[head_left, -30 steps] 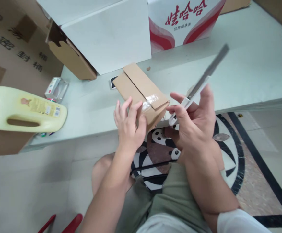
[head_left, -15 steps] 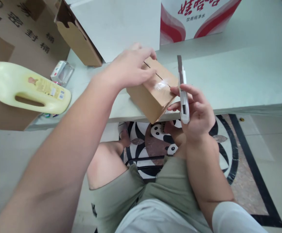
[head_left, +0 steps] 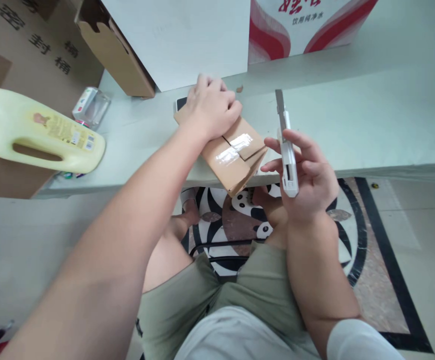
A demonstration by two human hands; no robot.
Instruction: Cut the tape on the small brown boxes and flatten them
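Note:
My left hand (head_left: 215, 107) presses down on a small brown cardboard box (head_left: 221, 160), its fingers curled over the far part. The box looks squashed rather flat and lies slanted at the table's front edge. Strips of shiny clear tape cross its seam, and the near right end gapes a little. Just right of it, my right hand (head_left: 309, 175) holds a white utility knife (head_left: 288, 160) with its metal blade out, pointing away from me. Two of that hand's fingers stretch towards the box without gripping it. A dark thing with a white rim (head_left: 180, 103) peeks out behind the box, mostly hidden.
A pale yellow jug (head_left: 52, 132) lies at the left beside a small clear package (head_left: 93, 107). Large cartons (head_left: 67, 30), a white box (head_left: 187, 40) and a red-and-white box (head_left: 307, 30) stand at the back. A brown scrap (head_left: 239, 89) lies on the pale green table (head_left: 371, 110).
The box has gone from a raised, full shape to a flatter one, turning more taped face upward. My left hand has moved slightly right onto its top. The knife stays in my right hand.

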